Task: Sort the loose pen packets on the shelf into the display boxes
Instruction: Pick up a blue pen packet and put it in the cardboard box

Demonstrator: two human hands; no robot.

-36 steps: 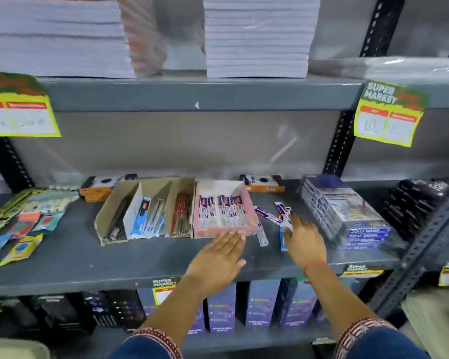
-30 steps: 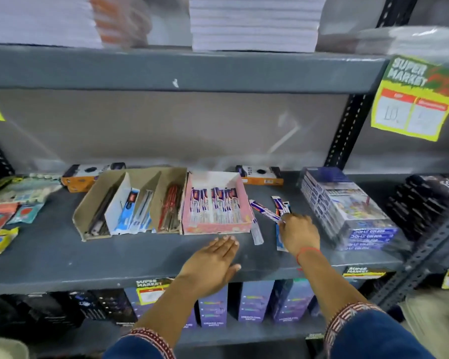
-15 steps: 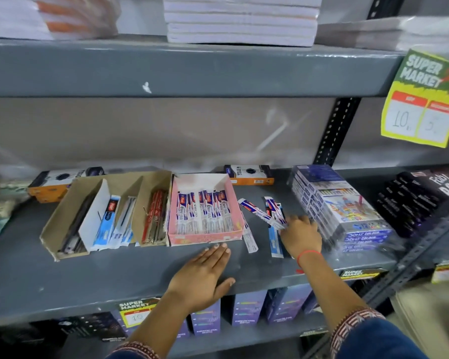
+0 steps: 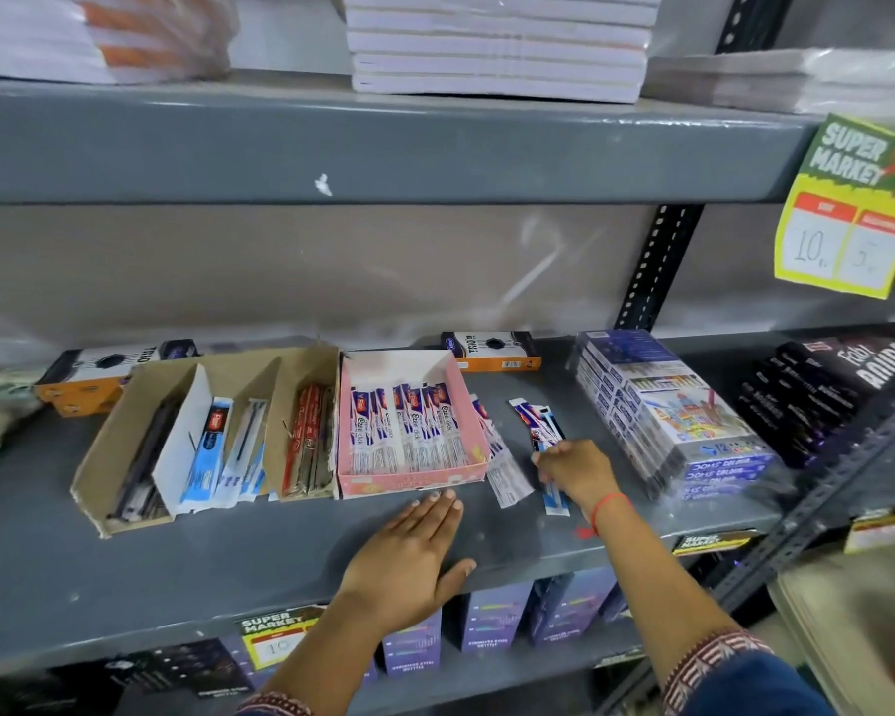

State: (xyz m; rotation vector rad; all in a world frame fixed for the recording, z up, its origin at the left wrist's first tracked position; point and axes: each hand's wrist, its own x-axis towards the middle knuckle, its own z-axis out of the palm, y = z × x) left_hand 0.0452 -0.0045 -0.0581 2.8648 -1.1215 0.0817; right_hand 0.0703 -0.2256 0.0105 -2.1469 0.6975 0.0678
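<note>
A pink display box [image 4: 474,431] on the grey shelf [image 4: 228,550] holds a row of white-and-blue pen packets. To its left stands a brown cardboard box [image 4: 104,457] with dividers, holding dark, blue and red pens. Loose pen packets [image 4: 538,418] lie on the shelf just right of the pink box, and one white packet [image 4: 507,475] rests against that box's right wall. My right hand [image 4: 574,470] is closed on the near ends of the loose packets. My left hand [image 4: 414,555] lies flat and open on the shelf, fingertips at the pink box's front edge.
A wrapped stack of colour-pencil packs [image 4: 662,410] stands right of my right hand. Black boxes [image 4: 822,390] sit further right. Orange-and-black boxes [image 4: 492,348] lie at the back. Notebook stacks [image 4: 497,43] fill the shelf above; a yellow price tag [image 4: 848,214] hangs from it.
My right hand has drawn back slightly toward the shelf front and closed on the loose packets. The view has shifted right and closer. My left hand stays flat on the shelf.
</note>
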